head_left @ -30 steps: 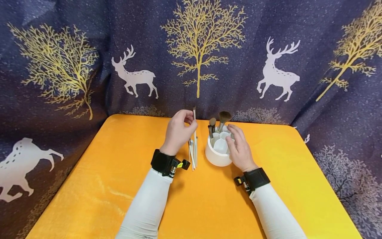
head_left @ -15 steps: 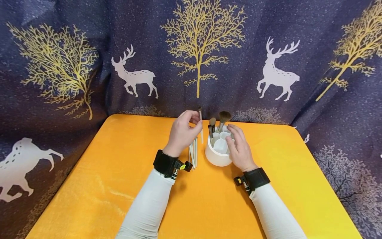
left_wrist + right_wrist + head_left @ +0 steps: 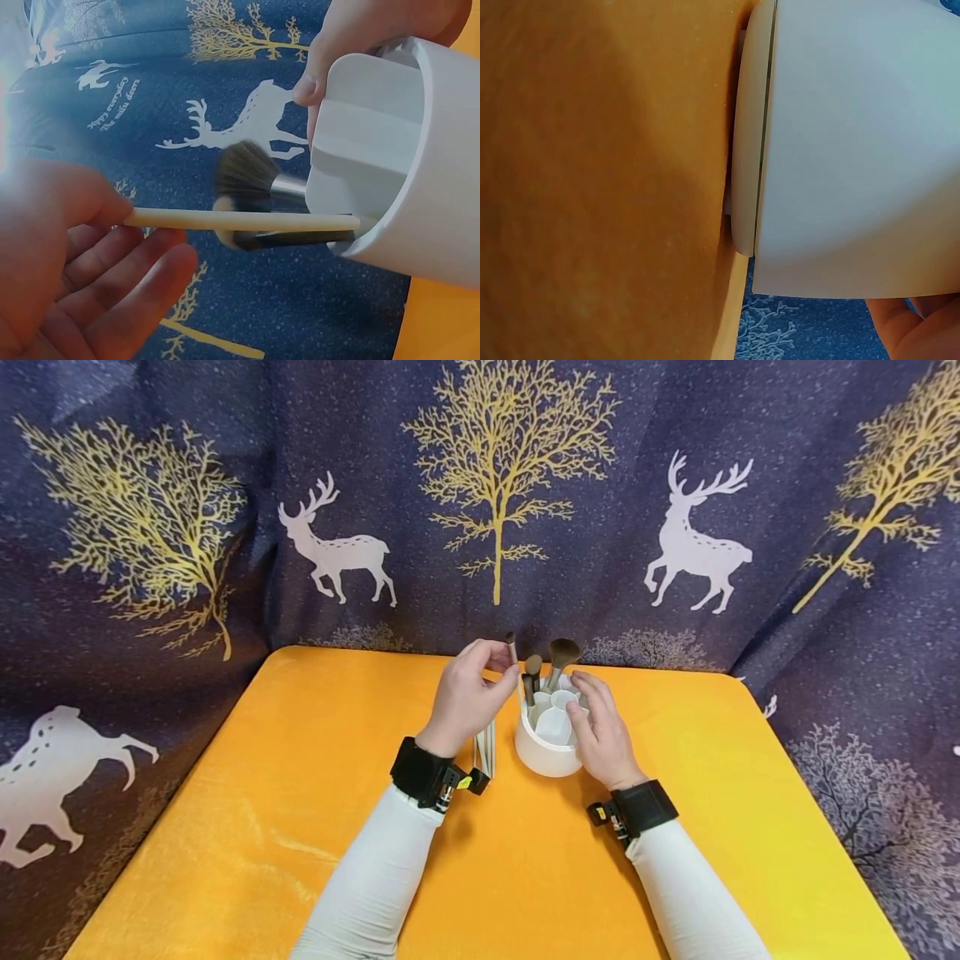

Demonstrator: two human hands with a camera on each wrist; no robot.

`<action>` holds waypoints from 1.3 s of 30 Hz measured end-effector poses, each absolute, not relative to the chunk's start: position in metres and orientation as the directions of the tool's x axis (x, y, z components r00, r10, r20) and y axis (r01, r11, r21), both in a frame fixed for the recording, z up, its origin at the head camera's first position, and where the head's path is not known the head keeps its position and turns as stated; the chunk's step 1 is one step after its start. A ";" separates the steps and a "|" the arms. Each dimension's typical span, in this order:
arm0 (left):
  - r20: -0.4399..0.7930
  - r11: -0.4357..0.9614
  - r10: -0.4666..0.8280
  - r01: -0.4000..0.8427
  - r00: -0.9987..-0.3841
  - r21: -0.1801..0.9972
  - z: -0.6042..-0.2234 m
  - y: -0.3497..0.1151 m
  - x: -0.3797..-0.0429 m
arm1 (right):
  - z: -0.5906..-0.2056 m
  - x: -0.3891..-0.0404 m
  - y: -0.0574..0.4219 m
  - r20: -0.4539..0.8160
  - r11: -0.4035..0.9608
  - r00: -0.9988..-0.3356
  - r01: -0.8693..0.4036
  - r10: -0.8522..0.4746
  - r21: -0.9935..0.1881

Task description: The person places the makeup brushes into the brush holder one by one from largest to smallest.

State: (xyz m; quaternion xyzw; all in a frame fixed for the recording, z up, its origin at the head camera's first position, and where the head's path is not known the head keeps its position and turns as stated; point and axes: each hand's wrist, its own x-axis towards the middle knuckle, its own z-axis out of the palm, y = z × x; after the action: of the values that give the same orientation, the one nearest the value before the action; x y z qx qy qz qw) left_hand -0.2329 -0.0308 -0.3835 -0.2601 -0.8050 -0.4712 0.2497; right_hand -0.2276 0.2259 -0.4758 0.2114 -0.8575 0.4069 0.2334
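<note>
My left hand (image 3: 474,693) pinches a slim makeup brush (image 3: 240,220) between thumb and fingers. The brush has a pale handle and a small dark bristle head pointing up. Its handle end reaches the rim of a round white brush holder (image 3: 546,758), overlapping the opening in the left wrist view. On the holder's right side, my right hand (image 3: 606,737) grips it near the top, with the thumb at the inner dividers. Inside stand a large fluffy brush (image 3: 564,652), a smaller round-headed brush (image 3: 533,665) and a short dark brush (image 3: 528,689).
Several thin pale-handled brushes (image 3: 486,750) lie on the orange tablecloth (image 3: 300,793) left of the holder, partly hidden by my left hand and wrist camera. Behind the table's far edge hangs a dark blue curtain (image 3: 450,568) with trees and deer.
My left hand has carried the brush rightward, from above the lying brushes to the holder's left rim, and lowered it slightly. The right hand and the holder have stayed in place.
</note>
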 end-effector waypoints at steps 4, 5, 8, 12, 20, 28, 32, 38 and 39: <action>0.668 0.402 0.187 0.676 -0.720 0.617 -0.385 -0.028 -0.233 | -0.476 -0.228 0.226 0.577 0.579 -0.798 -0.556 -0.173 -0.596; 0.672 0.399 0.190 0.682 -0.716 0.614 -0.385 -0.028 -0.233 | -0.476 -0.228 0.226 0.576 0.580 -0.799 -0.555 -0.173 -0.596; 0.680 0.392 0.197 0.692 -0.707 0.606 -0.386 -0.026 -0.233 | -0.476 -0.228 0.226 0.576 0.583 -0.799 -0.553 -0.172 -0.595; 0.672 0.394 0.214 0.692 -0.709 0.605 -0.388 -0.024 -0.233 | -0.477 -0.229 0.226 0.581 0.584 -0.796 -0.556 -0.170 -0.591; 0.628 0.407 0.249 0.668 -0.737 0.623 -0.390 -0.022 -0.232 | -0.477 -0.229 0.226 0.576 0.593 -0.799 -0.550 -0.169 -0.588; 0.575 0.428 0.285 0.639 -0.767 0.640 -0.392 -0.020 -0.233 | -0.477 -0.229 0.226 0.572 0.588 -0.803 -0.548 -0.169 -0.595; 0.530 0.442 0.278 0.596 -0.801 0.670 -0.393 -0.021 -0.234 | -0.476 -0.229 0.226 0.569 0.581 -0.805 -0.547 -0.168 -0.603; 0.536 0.450 0.218 0.571 -0.816 0.686 -0.390 -0.026 -0.235 | -0.475 -0.228 0.226 0.571 0.578 -0.803 -0.551 -0.170 -0.603; 0.537 0.451 0.211 0.569 -0.816 0.688 -0.390 -0.027 -0.235 | -0.475 -0.228 0.226 0.572 0.579 -0.803 -0.551 -0.170 -0.602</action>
State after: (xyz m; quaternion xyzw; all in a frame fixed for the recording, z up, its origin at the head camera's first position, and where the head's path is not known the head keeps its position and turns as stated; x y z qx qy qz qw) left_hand -0.2354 -0.0266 -0.3902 -0.2351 -0.8299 -0.4685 0.1910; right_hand -0.2277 0.2258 -0.4747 0.2101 -0.8572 0.4081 0.2334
